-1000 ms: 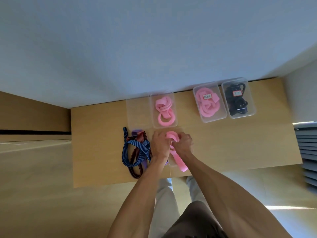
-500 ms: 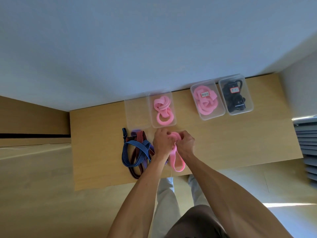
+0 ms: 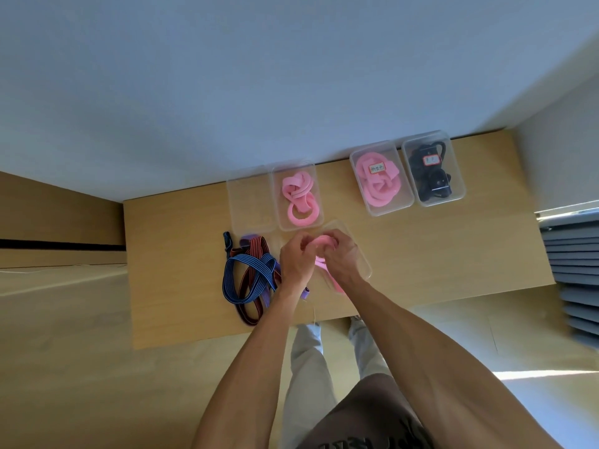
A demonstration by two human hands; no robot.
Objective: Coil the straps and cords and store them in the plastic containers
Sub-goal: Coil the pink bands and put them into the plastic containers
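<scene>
My left hand (image 3: pixel 296 259) and my right hand (image 3: pixel 340 256) both hold a pink strap (image 3: pixel 321 262) above a clear lid or shallow container (image 3: pixel 363 260) on the wooden table (image 3: pixel 437 254). The strap is partly wound between my fingers, and a short tail hangs toward the table's front edge. Behind my hands an open clear container (image 3: pixel 299 196) holds coiled pink straps. To its left stands another clear container (image 3: pixel 249 202) that looks empty. Striped blue and red straps (image 3: pixel 249 277) lie loose left of my left hand.
Two closed, labelled containers stand at the back right: one with pink straps (image 3: pixel 381 178), one with black cords (image 3: pixel 432 168). A blue-grey wall runs behind the table. A slatted grey object (image 3: pixel 573 264) is at the right edge.
The long hanging loop of pink strap has been drawn up into my hands and is now much shorter. Both hands stayed close together over the same spot.
</scene>
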